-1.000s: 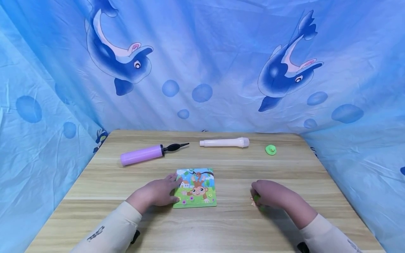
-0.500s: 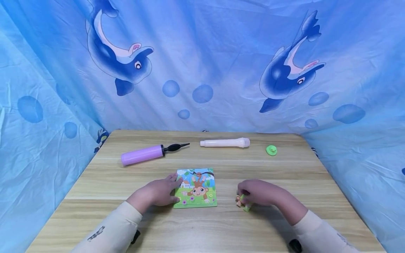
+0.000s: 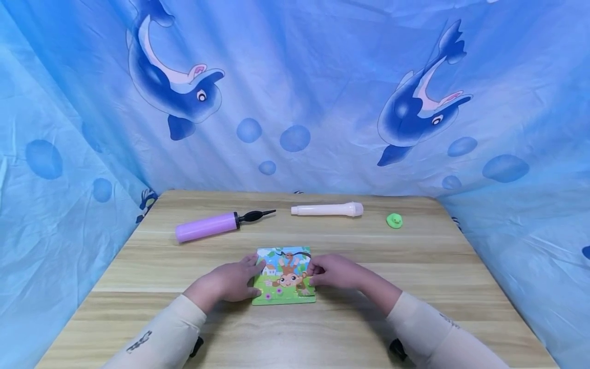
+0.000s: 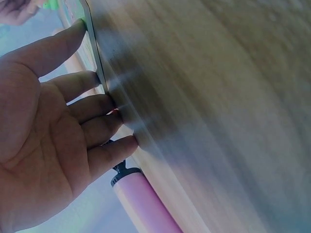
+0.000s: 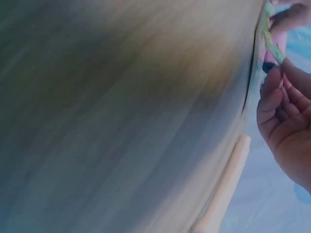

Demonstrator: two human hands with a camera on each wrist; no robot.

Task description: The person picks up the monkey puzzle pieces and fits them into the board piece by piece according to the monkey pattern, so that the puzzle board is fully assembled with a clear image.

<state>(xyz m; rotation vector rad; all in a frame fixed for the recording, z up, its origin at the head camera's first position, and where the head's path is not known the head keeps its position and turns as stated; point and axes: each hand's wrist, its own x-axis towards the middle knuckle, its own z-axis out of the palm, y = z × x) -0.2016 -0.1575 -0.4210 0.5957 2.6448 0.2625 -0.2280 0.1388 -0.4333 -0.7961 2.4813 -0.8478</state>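
Note:
A square jigsaw puzzle (image 3: 283,287) with a monkey picture lies flat on the table. My left hand (image 3: 230,280) rests at its left side, thumb and fingertips on the edge. In the left wrist view the left hand (image 4: 53,121) has its fingers extended, touching the board's edge and the tabletop. My right hand (image 3: 335,270) is over the puzzle's right edge. Between thumb and forefinger it pinches a thin puzzle piece (image 5: 275,48), tilted above the board in the right wrist view. In the head view the fingers partly hide this piece.
Behind the puzzle lie a purple balloon pump (image 3: 207,227) with a black nozzle and a pale pink toy microphone (image 3: 327,209). A small green duck toy (image 3: 394,221) sits at the back right. Blue dolphin-print cloth (image 3: 295,92) hangs around the wooden table (image 3: 295,338).
My right hand has moved left across the table, bringing the puzzle piece to the right part of the puzzle. The left hand has stayed at the left edge.

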